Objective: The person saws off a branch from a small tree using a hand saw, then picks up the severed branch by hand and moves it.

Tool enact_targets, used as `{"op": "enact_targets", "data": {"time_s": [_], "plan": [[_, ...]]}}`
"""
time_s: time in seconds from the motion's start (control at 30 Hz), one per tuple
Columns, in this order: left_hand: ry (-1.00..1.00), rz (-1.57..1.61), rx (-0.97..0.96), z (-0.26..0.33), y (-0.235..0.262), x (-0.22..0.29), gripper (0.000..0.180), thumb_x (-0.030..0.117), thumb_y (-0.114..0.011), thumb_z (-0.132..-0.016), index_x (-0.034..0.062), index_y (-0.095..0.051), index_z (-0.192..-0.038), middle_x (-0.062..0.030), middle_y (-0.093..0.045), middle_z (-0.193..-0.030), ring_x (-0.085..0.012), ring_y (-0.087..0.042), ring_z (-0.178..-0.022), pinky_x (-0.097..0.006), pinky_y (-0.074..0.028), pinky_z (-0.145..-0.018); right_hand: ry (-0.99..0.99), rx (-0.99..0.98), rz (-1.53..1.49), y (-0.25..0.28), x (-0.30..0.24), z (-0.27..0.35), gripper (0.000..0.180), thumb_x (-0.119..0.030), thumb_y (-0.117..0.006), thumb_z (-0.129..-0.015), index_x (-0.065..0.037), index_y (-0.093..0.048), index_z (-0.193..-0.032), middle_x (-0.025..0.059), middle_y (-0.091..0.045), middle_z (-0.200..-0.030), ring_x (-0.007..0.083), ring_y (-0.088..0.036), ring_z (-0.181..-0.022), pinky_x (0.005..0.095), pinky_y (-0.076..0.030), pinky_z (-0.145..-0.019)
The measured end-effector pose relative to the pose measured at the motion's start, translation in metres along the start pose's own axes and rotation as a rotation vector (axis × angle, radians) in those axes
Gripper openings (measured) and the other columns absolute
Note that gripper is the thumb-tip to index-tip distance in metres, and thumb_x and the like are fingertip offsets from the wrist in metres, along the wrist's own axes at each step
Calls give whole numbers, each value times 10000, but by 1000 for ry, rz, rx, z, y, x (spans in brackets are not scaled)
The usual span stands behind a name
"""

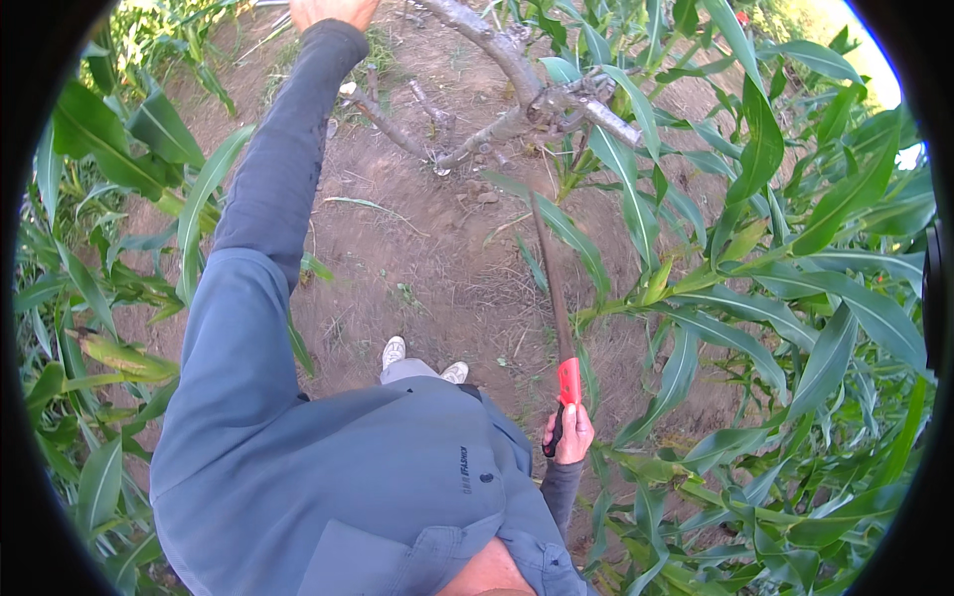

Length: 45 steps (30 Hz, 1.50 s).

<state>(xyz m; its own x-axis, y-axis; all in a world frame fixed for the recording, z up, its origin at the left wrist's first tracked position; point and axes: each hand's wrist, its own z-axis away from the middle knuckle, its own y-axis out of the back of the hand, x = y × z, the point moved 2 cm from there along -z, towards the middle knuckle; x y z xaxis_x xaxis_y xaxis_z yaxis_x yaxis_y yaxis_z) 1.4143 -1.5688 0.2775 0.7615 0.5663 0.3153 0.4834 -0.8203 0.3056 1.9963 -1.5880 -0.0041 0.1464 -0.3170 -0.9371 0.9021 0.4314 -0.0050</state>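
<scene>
My right hand [571,434] is closed round the black and red handle of a pruning saw [556,288], low at my right side. Its long brown blade points up and away from me, its tip near a corn leaf. My left arm reaches far forward, and my left hand [333,12] shows only in part at the upper edge; its fingers are cut off from view. To the right of that hand stands a bare grey tree [509,55] with several branches and pale cut stubs. The saw blade is apart from the branches.
Tall corn plants [755,298] crowd the right side, some leaves close to the saw. More corn [119,149] grows along the left. Brown soil [437,258] with dry bits of stalk lies between the rows, and my light shoes [395,350] stand on it.
</scene>
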Motion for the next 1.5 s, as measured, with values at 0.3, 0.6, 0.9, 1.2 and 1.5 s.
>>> {"op": "enact_targets", "data": {"time_s": [0.3,0.6,0.9,1.2,1.5], "plan": [[-30,-39,-8,2,-2,-3,422,465,-514,-817,99,-671,-676,-144,-635,-657,-357,-601,-641,-452,-427,-653,34,-139,-206,-8,-15,-8,390,-334,-441,-978,25,-499,-1120,60,-495,-605,120,-452,-423,246,-377,-398],[27,-51,-75,0,-6,-7,460,499,-479,-825,104,-675,-695,-147,-642,-684,-352,-606,-663,-458,-416,-667,186,-237,-376,-38,-44,-24,421,-343,-432,-986,24,-433,-1191,84,-481,-688,163,-504,-516,283,-440,-460],[28,-117,-101,-2,-5,-11,475,505,-461,-833,98,-662,-690,-155,-641,-689,-360,-598,-670,-472,-406,-680,201,-312,-469,-81,-75,-51,492,-443,-376,-984,-16,-429,-1222,59,-462,-707,143,-486,-488,276,-435,-428],[37,-137,-85,0,-5,-5,486,488,-487,-832,71,-658,-651,-167,-633,-663,-375,-599,-652,-474,-421,-667,96,-418,-734,-113,-104,-81,499,-485,-353,-977,-47,-432,-1202,47,-458,-695,138,-459,-479,271,-401,-421],[3,-175,-181,-6,-14,-18,567,549,-408,-848,69,-685,-729,-200,-642,-695,-373,-627,-688,-423,-449,-696,125,-442,-715,-177,-148,-120,491,-523,-392,-955,-72,-461,-1135,30,-462,-659,131,-455,-455,271,-391,-394]]}}
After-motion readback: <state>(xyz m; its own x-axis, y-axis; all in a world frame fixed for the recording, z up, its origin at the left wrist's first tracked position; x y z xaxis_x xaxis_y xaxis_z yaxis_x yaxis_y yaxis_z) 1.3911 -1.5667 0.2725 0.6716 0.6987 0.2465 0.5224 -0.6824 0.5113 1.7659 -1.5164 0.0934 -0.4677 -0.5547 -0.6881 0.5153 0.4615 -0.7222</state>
